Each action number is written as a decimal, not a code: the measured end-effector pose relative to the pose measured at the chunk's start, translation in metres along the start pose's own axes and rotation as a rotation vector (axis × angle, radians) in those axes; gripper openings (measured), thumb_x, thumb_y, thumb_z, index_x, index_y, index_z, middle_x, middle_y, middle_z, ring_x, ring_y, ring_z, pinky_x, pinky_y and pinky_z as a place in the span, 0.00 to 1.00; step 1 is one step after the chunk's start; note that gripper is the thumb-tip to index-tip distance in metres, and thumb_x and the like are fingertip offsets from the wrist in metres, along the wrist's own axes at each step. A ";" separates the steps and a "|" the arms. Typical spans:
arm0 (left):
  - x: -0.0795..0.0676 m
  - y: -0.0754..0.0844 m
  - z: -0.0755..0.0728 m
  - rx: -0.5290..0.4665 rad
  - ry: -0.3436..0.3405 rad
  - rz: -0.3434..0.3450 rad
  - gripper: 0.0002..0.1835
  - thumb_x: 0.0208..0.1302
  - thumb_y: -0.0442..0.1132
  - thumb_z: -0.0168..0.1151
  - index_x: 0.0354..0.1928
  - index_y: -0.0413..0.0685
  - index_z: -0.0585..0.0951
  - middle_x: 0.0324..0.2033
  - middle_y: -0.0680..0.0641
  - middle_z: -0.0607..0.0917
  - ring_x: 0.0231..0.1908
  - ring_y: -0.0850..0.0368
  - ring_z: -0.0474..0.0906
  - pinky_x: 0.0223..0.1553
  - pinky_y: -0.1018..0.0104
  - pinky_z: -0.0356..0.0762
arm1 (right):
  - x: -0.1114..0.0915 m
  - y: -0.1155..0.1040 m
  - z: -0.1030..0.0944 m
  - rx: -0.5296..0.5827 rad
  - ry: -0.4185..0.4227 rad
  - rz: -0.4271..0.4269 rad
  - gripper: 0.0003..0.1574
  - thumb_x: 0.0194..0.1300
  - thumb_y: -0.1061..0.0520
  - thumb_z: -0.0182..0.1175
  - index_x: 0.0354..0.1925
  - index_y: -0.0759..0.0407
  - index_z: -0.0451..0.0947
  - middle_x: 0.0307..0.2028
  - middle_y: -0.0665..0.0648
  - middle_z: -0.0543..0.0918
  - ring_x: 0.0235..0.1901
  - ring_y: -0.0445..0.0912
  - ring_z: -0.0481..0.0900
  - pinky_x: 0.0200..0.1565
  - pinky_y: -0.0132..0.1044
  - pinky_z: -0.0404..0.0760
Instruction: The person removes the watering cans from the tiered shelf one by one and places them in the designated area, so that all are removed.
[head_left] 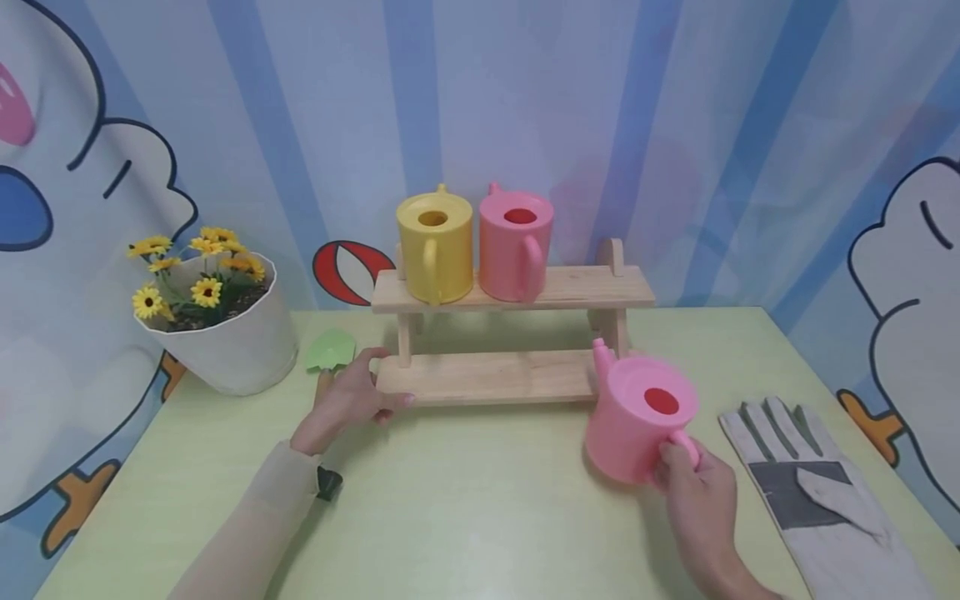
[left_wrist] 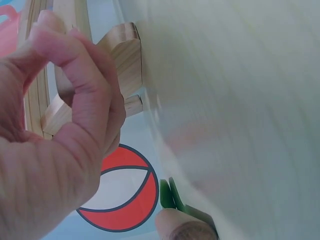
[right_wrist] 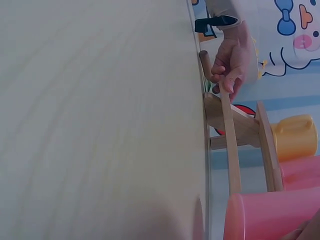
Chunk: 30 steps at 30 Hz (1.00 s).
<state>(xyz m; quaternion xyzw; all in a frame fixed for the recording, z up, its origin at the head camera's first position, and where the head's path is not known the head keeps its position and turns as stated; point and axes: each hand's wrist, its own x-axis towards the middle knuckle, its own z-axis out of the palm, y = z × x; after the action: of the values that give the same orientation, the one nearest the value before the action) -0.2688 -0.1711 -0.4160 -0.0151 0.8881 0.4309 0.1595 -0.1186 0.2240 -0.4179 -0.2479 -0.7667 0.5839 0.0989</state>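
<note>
My left hand grips the left end of the lower board of a two-tier wooden stand, thumb in front and fingers behind. By its handle, my right hand holds a pink watering can upright, in front of the stand's lower right end. A yellow watering can and a second pink watering can stand side by side on the upper board. In the right wrist view the held pink can covers part of the lower board, and only a bit of my right hand shows.
A white pot of yellow flowers stands at the left. Beside my left hand lies a small green-bladed tool with a wooden handle. Pale work gloves lie at the right. A printed curtain hangs behind the table.
</note>
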 end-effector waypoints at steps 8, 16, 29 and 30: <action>0.000 0.002 0.000 -0.001 0.011 -0.009 0.51 0.67 0.45 0.80 0.83 0.47 0.58 0.30 0.47 0.84 0.28 0.55 0.80 0.45 0.59 0.72 | -0.002 0.007 0.001 -0.024 -0.057 0.017 0.30 0.85 0.53 0.44 0.71 0.68 0.78 0.71 0.70 0.80 0.40 0.16 0.77 0.44 0.17 0.82; 0.000 0.001 0.000 -0.009 0.002 -0.003 0.51 0.66 0.45 0.80 0.82 0.45 0.58 0.29 0.47 0.84 0.27 0.55 0.79 0.43 0.60 0.73 | -0.001 0.011 0.005 -0.067 -0.042 0.025 0.25 0.84 0.54 0.47 0.59 0.70 0.82 0.52 0.63 0.88 0.38 0.30 0.79 0.41 0.22 0.82; 0.000 0.002 0.000 0.007 0.005 -0.017 0.52 0.66 0.46 0.80 0.83 0.47 0.57 0.32 0.46 0.83 0.29 0.55 0.79 0.42 0.61 0.73 | -0.004 0.012 0.006 -0.046 -0.059 0.060 0.21 0.84 0.53 0.46 0.33 0.62 0.74 0.40 0.58 0.82 0.39 0.35 0.78 0.43 0.20 0.83; 0.000 0.002 -0.001 0.008 0.004 -0.018 0.52 0.66 0.46 0.80 0.83 0.47 0.57 0.32 0.46 0.83 0.29 0.55 0.79 0.42 0.61 0.73 | -0.004 0.012 0.006 -0.048 -0.059 0.060 0.22 0.84 0.53 0.46 0.31 0.61 0.72 0.34 0.55 0.79 0.38 0.37 0.78 0.43 0.21 0.83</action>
<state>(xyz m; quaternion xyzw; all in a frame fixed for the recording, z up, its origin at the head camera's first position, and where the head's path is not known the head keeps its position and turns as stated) -0.2693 -0.1704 -0.4143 -0.0230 0.8899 0.4259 0.1618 -0.1146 0.2187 -0.4306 -0.2559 -0.7754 0.5749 0.0529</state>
